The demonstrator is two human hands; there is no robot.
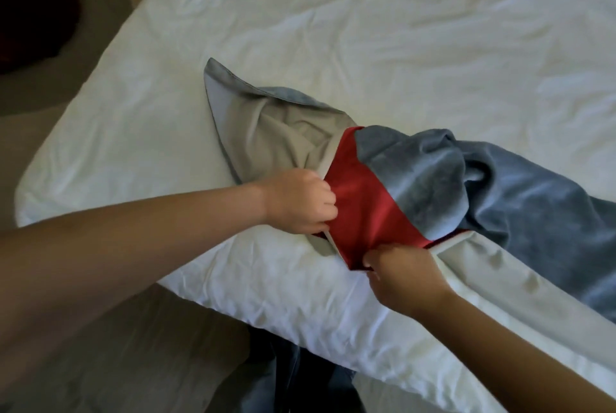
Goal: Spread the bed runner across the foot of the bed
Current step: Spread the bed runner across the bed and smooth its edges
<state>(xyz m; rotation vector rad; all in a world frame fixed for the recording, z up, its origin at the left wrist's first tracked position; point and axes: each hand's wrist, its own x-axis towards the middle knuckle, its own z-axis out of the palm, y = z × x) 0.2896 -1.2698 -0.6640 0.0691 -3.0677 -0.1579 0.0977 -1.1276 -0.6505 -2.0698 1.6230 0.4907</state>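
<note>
Fingers (328, 209) of left hand (300, 202) and right hand (405, 276) pinch the bunched red-and-blue bed runner (500, 206); its right end is cut off.

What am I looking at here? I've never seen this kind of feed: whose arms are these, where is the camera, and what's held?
There is no machine: these are a person's two bare arms, filmed by one wide-angle camera worn on their head, looking down. The white surface is the bed, its sheet wrinkled. On it, near the corner, lies the bed runner, blue-grey with a red panel and pale lining, bunched up and not yet spread. The left hand grips the runner at the red panel's left edge; the right hand pinches its lower edge.
</note>
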